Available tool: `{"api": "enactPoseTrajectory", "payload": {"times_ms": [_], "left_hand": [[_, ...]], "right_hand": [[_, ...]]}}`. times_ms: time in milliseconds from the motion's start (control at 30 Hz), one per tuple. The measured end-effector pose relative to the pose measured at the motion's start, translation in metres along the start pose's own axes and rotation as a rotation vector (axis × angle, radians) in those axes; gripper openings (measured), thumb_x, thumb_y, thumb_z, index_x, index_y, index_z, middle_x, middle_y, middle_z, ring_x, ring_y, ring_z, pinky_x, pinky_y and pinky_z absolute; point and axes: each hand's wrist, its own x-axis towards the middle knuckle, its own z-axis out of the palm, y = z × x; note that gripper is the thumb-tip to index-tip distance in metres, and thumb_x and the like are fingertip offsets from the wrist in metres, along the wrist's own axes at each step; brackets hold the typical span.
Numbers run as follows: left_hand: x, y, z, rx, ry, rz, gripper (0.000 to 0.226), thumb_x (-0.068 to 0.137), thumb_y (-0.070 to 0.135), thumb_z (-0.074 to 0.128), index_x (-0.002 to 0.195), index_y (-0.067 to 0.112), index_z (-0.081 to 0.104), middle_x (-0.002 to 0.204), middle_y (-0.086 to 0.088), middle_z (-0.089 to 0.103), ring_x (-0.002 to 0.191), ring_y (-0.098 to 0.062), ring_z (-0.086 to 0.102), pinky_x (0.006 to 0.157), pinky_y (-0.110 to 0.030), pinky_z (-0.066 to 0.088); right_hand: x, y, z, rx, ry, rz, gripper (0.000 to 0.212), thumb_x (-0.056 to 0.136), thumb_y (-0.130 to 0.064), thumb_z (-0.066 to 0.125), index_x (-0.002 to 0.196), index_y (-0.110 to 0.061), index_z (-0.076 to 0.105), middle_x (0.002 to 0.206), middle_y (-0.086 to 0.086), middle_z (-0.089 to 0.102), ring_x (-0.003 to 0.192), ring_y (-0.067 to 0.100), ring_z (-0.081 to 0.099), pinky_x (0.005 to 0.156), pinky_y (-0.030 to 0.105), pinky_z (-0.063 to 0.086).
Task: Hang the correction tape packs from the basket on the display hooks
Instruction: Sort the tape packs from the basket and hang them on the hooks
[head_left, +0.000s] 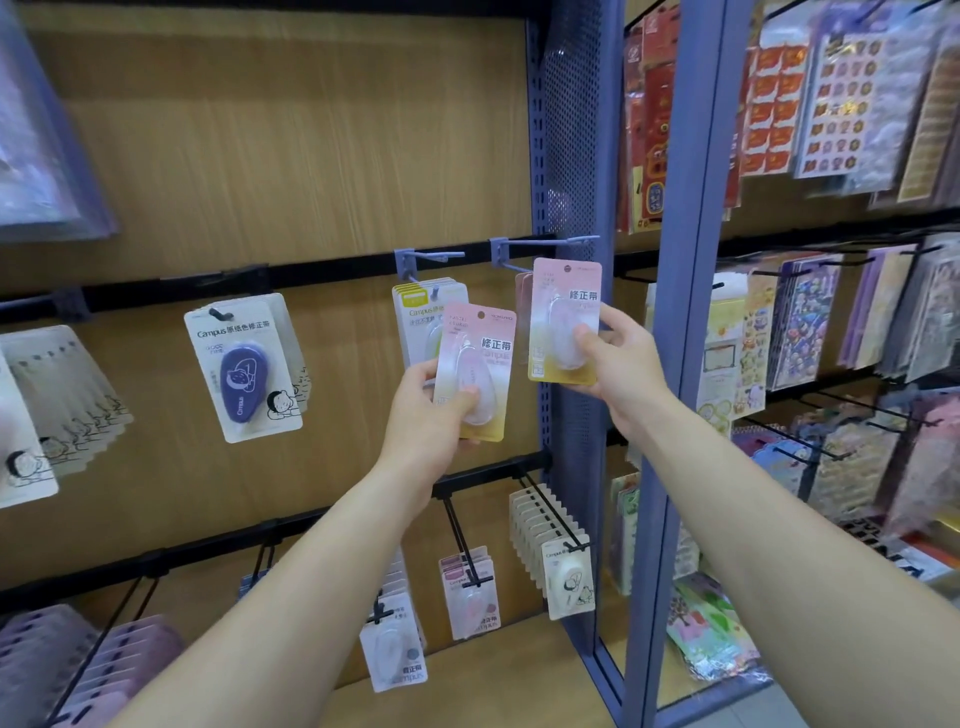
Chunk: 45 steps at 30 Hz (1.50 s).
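My left hand (423, 415) grips a pink correction tape pack (475, 371) by its lower part, held in front of the yellow packs (415, 312) on a blue hook (431, 255). My right hand (618, 364) pinches a second pink pack (563, 322) raised near the tip of the long blue hook (550, 241); other pink packs (523, 296) hang behind it on that hook. Whether the held pack's hole is on the hook cannot be told. The basket is out of view.
A purple Campus tape pack (241, 371) hangs at the left, with more packs on black hooks (462, 540) below. A blue perforated upright (571, 156) and post (675, 260) stand right of my hands; sticker sheets (831, 104) fill the right-hand rack.
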Motion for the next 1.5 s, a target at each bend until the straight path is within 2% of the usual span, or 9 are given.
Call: {"api": "enactPoseTrajectory", "payload": {"times_ms": [133,300,433,600,733,833,933,1133,1500], "left_hand": [[0.005,0.002,0.0,0.002,-0.007,0.004,0.031,0.099,0.016,0.064,0.128,0.022,0.055,0.118,0.001,0.068,0.097,-0.017,0.072,0.077,-0.042,0.065],[0.01,-0.001,0.0,0.02,-0.008,0.019,0.032,0.098,0.014,0.067,0.127,0.02,0.055,0.115,0.001,0.071,0.096,-0.015,0.073,0.068,-0.033,0.064],[0.012,-0.003,0.001,0.055,0.002,0.029,0.032,0.095,0.015,0.07,0.124,0.02,0.058,0.114,0.002,0.074,0.098,-0.012,0.072,0.08,-0.036,0.061],[0.019,0.008,0.011,0.128,-0.042,0.103,0.031,0.092,0.015,0.073,0.119,0.021,0.061,0.102,0.008,0.077,0.083,0.002,0.071,0.064,-0.011,0.047],[0.037,0.022,0.033,0.266,-0.1,0.212,0.033,0.09,0.019,0.077,0.119,0.025,0.061,0.103,0.011,0.072,0.095,-0.005,0.068,0.074,-0.022,0.052],[0.051,0.029,0.053,0.329,-0.103,0.289,0.033,0.087,0.018,0.079,0.113,0.029,0.061,0.1,0.015,0.067,0.094,-0.002,0.063,0.086,-0.033,0.057],[0.061,0.031,0.067,0.331,-0.063,0.306,0.036,0.087,0.017,0.078,0.116,0.03,0.061,0.098,0.016,0.066,0.092,0.001,0.061,0.087,-0.044,0.059],[0.058,0.023,0.071,0.323,0.003,0.306,0.041,0.09,0.023,0.077,0.127,0.029,0.061,0.095,0.01,0.068,0.089,-0.004,0.063,0.083,-0.043,0.06],[0.056,0.009,0.077,0.329,0.062,0.288,0.036,0.089,0.026,0.076,0.12,0.032,0.059,0.093,0.004,0.07,0.088,-0.013,0.068,0.08,-0.05,0.061]], "right_hand": [[0.005,0.002,0.002,-0.04,0.013,-0.01,0.027,0.103,-0.018,0.056,0.107,-0.042,0.067,0.098,-0.015,0.073,0.093,0.011,0.072,0.081,0.039,0.064],[0.007,0.012,-0.001,-0.042,0.074,-0.045,0.024,0.101,-0.023,0.06,0.123,-0.031,0.063,0.099,-0.013,0.073,0.088,0.004,0.073,0.077,0.032,0.063],[0.011,0.014,-0.003,-0.074,0.088,-0.028,0.027,0.101,-0.023,0.06,0.127,-0.028,0.064,0.104,-0.008,0.075,0.092,0.012,0.075,0.074,0.034,0.064],[0.026,0.013,-0.003,-0.28,0.057,0.017,0.03,0.098,-0.026,0.063,0.127,-0.032,0.064,0.104,-0.003,0.073,0.098,0.019,0.071,0.073,0.036,0.062],[0.024,0.01,-0.016,-0.565,0.098,-0.03,0.048,0.098,-0.039,0.062,0.142,-0.023,0.054,0.122,-0.004,0.064,0.113,0.017,0.059,0.088,0.031,0.046],[0.016,0.008,-0.032,-0.617,0.097,-0.075,0.04,0.098,-0.039,0.062,0.133,-0.022,0.059,0.12,-0.005,0.063,0.108,0.013,0.057,0.085,0.028,0.041],[0.008,0.009,-0.046,-0.646,0.074,-0.078,0.033,0.097,-0.037,0.064,0.126,-0.022,0.063,0.115,-0.007,0.064,0.105,0.009,0.058,0.084,0.026,0.04],[-0.002,0.015,-0.057,-0.654,0.026,-0.057,0.031,0.098,-0.037,0.063,0.125,-0.02,0.062,0.114,-0.008,0.063,0.104,0.008,0.057,0.076,0.019,0.039],[-0.016,0.02,-0.053,-0.738,-0.092,-0.034,0.035,0.097,-0.039,0.064,0.128,-0.022,0.061,0.118,-0.006,0.063,0.109,0.008,0.057,0.087,0.024,0.038]]}}
